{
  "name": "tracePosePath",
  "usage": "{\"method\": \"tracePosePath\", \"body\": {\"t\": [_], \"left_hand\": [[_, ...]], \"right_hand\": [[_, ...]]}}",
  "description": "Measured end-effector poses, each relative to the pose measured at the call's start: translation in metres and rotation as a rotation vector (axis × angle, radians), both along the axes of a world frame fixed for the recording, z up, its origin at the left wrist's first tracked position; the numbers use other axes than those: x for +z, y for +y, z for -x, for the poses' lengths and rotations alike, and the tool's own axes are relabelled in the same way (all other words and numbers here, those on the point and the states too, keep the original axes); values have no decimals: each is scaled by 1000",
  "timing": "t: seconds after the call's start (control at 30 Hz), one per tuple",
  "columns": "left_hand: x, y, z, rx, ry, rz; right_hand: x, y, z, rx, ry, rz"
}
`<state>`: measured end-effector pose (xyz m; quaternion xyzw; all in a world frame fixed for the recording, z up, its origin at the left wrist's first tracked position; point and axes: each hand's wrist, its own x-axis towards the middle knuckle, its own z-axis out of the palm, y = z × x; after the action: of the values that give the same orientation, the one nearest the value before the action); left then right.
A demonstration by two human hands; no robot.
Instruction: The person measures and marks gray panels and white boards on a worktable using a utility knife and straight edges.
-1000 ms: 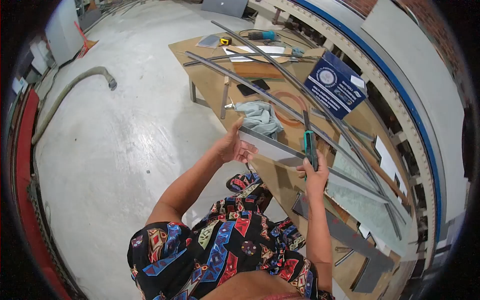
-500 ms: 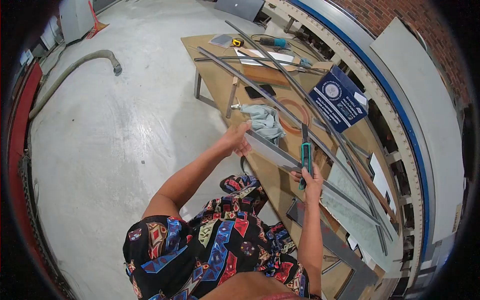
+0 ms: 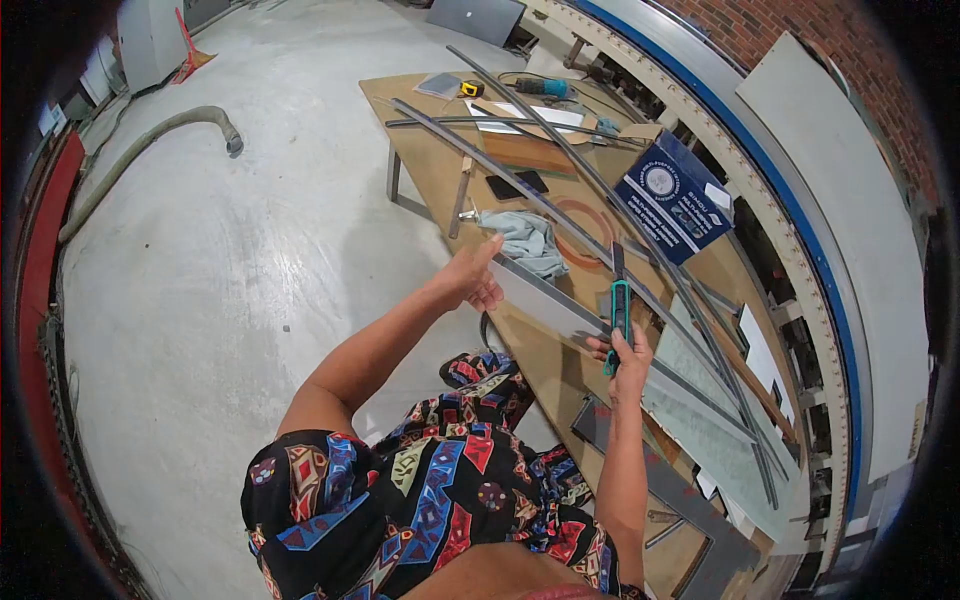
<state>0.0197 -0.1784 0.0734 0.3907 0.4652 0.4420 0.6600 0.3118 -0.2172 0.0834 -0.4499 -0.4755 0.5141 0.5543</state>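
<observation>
My left hand (image 3: 474,274) grips the near end of a long grey metal profile (image 3: 552,305) that slants away across the table. Its thumb lies on the top edge, with fingers curled below. A teal and black utility knife (image 3: 620,308) is held in my right hand (image 3: 629,366), its long dark blade pointing away from me. That hand is over the profile, part of which is hidden behind hand and knife. Just beyond my left hand lies a crumpled pale blue cloth (image 3: 528,240).
The wooden table (image 3: 432,155) carries crossing dark metal bars (image 3: 560,140), a phone (image 3: 517,184), a tape measure (image 3: 471,89) and a teal power tool (image 3: 543,87). A dark blue box (image 3: 672,200) stands to the right. A grey metal square (image 3: 690,505) lies near me.
The utility knife and my right hand have shifted slightly to the right, and the knife tilts a little differently. My left hand stays on the profile's end.
</observation>
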Motion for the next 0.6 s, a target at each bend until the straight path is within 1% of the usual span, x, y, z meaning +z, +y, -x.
{"method": "tracePosePath", "body": {"t": [0.03,0.13,0.23,0.33,0.43,0.6], "left_hand": [[2,-1,0,4,-27,24],[-15,9,8,-120,-58,28],[-15,7,13,-71,58,-28],[-22,7,18,-21,120,-134],[-22,5,22,22,124,-149],[-28,5,21,69,204,-227]], "right_hand": [[3,-1,2,-7,11,4],[2,1,-1,-16,19,16],[1,2,-2,-13,19,20],[-2,4,-4,-5,0,12],[-3,4,-7,4,-19,8],[0,5,-5,27,-10,-6]]}}
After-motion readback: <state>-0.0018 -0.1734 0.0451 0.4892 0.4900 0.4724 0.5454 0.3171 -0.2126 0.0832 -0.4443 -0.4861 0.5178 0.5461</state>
